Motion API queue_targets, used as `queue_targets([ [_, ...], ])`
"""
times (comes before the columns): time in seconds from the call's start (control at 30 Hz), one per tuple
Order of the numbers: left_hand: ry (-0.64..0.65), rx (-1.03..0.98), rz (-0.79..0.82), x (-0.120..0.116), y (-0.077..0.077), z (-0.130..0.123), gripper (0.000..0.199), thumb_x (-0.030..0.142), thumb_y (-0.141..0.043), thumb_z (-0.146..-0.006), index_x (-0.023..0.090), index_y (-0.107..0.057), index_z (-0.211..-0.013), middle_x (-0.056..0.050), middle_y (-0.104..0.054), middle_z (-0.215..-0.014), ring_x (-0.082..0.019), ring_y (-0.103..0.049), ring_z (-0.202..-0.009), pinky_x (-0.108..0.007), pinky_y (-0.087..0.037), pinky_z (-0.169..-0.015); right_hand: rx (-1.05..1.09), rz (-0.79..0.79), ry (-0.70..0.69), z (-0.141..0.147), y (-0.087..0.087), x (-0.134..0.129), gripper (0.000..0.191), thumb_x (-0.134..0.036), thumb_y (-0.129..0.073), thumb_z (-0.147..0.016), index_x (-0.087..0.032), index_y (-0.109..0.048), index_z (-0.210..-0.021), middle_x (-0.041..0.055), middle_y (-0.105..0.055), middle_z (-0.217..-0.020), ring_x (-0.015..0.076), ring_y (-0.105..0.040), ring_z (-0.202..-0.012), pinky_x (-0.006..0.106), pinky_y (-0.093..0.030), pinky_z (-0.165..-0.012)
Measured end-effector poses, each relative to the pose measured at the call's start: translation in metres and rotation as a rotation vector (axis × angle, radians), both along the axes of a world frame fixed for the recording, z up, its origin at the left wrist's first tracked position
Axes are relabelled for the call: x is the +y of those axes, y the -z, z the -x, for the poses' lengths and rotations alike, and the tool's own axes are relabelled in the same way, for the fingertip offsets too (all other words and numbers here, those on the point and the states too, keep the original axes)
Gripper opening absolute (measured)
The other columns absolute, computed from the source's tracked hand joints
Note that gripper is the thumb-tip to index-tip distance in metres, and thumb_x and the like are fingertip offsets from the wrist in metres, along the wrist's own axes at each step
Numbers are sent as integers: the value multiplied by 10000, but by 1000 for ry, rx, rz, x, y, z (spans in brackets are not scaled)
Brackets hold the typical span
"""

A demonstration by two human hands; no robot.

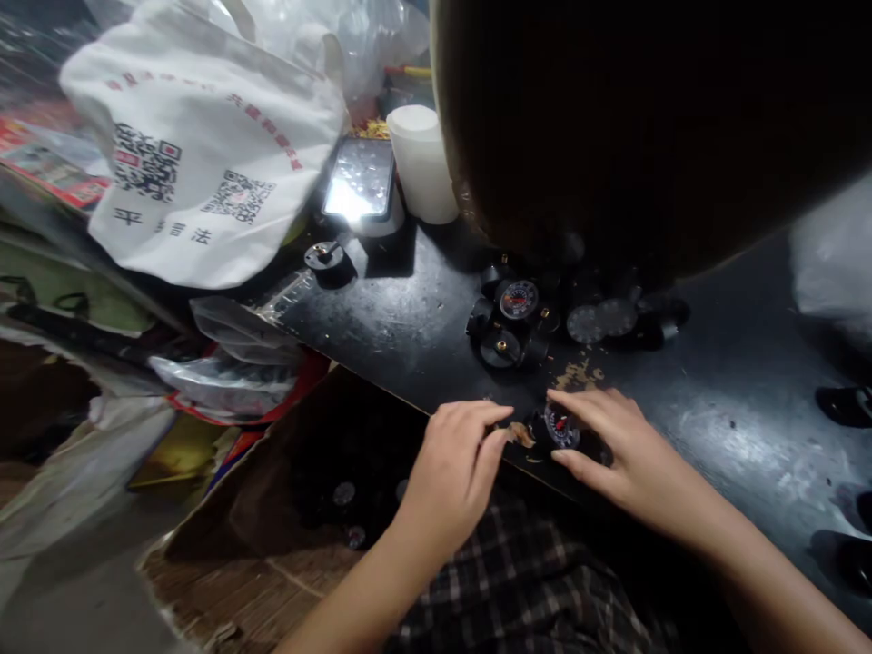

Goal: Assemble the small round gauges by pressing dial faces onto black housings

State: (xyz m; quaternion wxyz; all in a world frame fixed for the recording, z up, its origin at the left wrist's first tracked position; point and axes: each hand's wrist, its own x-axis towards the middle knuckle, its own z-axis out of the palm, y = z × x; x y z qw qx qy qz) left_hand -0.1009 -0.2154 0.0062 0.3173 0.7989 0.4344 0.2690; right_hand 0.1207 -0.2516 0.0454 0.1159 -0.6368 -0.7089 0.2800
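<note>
A small round gauge with a black face, white marks and a red pointer sits near the front edge of the black table. My right hand has its thumb and fingers around the gauge's rim. Just to its left, my left hand is curved, thumb and forefinger slightly apart, with nothing visible between them. A small brown scrap lies by its fingertips. Farther back stands a cluster of black round parts, one bearing a dial gauge. Brown crumbs are scattered between the cluster and my right hand.
A dark rounded object overhangs the back. At the left are a white cloth bag, a bright-screened device, a white cup and a loose black part. Below the table edge, a cardboard box holds more gauges.
</note>
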Motion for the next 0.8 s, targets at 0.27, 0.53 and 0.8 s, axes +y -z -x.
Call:
queue_targets([
  [0.27, -59, 99, -73, 0, 5, -47, 175, 246, -367, -997, 173, -519, -950, -46, -614, -967, -199, -535, -892, -374, -358, -838, -253, -171, -107, 26, 18, -9, 904, -357, -677, -793, -78, -174, -1491, 185, -381, -1494, 348, -243, -1423, 646, -236, -1122],
  [0.53, -25, 124, -102, 0, 7, -44, 143, 208, -363, -989, 181, -503, -970, -56, -611, -988, -201, -529, -904, -371, -347, -842, -230, -138, -38, 34, 33, -15, 1024, -391, -655, -781, -147, 7, -1523, 178, -215, -1572, 321, -129, -1475, 663, -158, -1141],
  [0.8, -14, 134, -71, 0, 7, -43, 142, 219, -364, -990, 183, -500, -978, -54, -605, -1002, -206, -523, -917, -375, -344, -846, -217, -135, -29, 33, 31, -13, 971, -376, -648, -787, -148, -58, -1524, 161, -216, -1575, 317, -125, -1476, 661, -133, -1150],
])
